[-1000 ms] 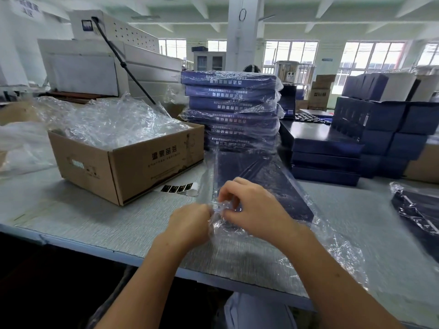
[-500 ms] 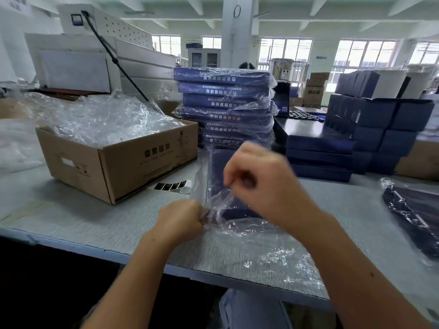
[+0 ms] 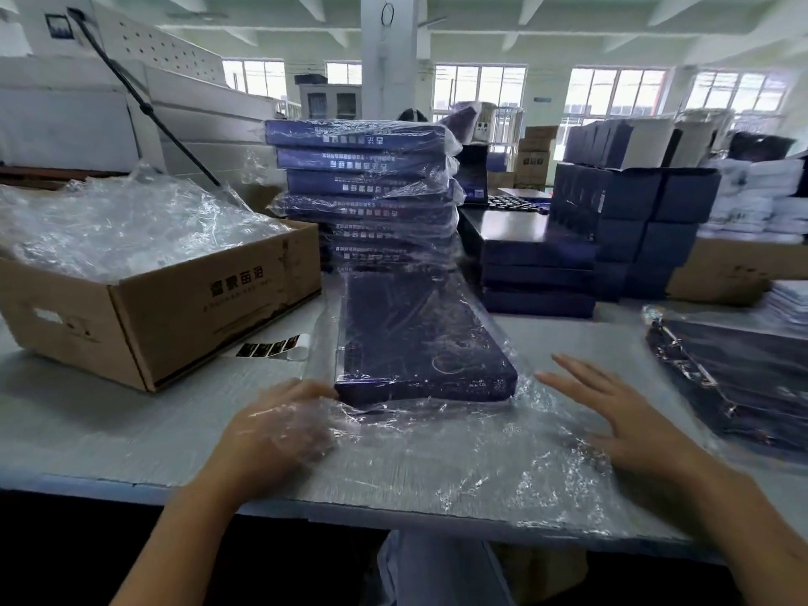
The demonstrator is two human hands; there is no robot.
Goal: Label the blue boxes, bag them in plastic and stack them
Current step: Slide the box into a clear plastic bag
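One blue box (image 3: pixel 419 338) is seen lying flat on the table (image 3: pixel 109 430), just in front of the stack of bagged boxes (image 3: pixel 363 190). It is enclosed in a plastic bag (image 3: pixel 459 452), whose loose open end is spread toward the near table edge. The left hand (image 3: pixel 280 426) is veiled by film at the box's near left corner; its fingers are extended toward that corner, but whether film is pinched cannot be told. The right hand (image 3: pixel 612 408) is held over the loose film with fingers spread wide and straight, and nothing is gripped.

Bagging of this box is judged nearly done (the slack end is not yet tucked), and stacking is left. Several boxes are stacked wrapped. Unwrapped blue boxes (image 3: pixel 538 255) are piled to the right, so much work is judged outstanding. No label can be made out on this box; a label strip (image 3: pixel 271 347) lies near its left side.
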